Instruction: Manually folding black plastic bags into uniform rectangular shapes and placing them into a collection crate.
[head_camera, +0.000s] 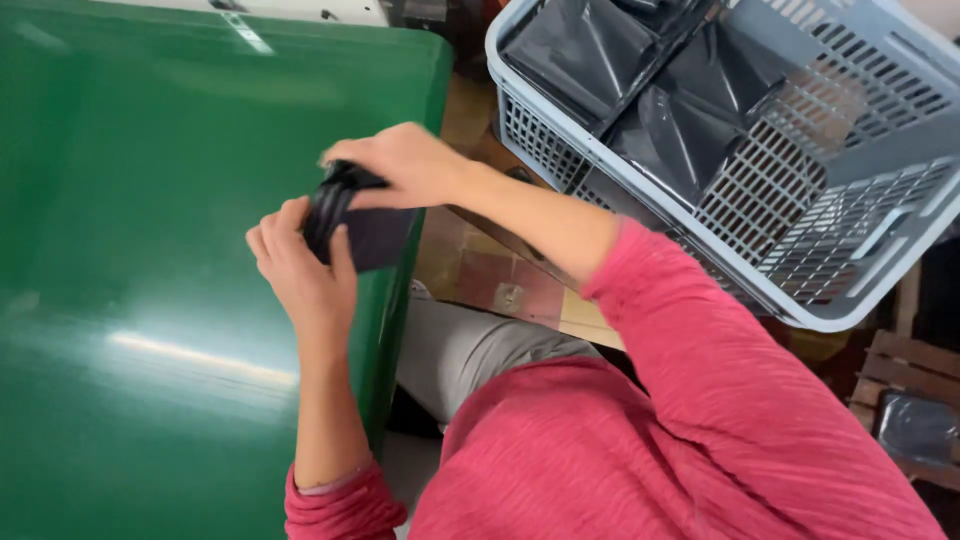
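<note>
Bag (365, 235): black, soft, light, slippery film; best pinched at its bunched top edge, centre frame.
Left hand (300, 270): grip closed on bag.
Right hand (400, 165): grip closed on bag top.

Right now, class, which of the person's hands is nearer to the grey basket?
Right. The right hand grips the black item's top, closer to the grey basket; the left hand holds it farther away.

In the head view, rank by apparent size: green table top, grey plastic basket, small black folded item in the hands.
1. Green table top
2. Grey plastic basket
3. Small black folded item, held by both hands
</note>
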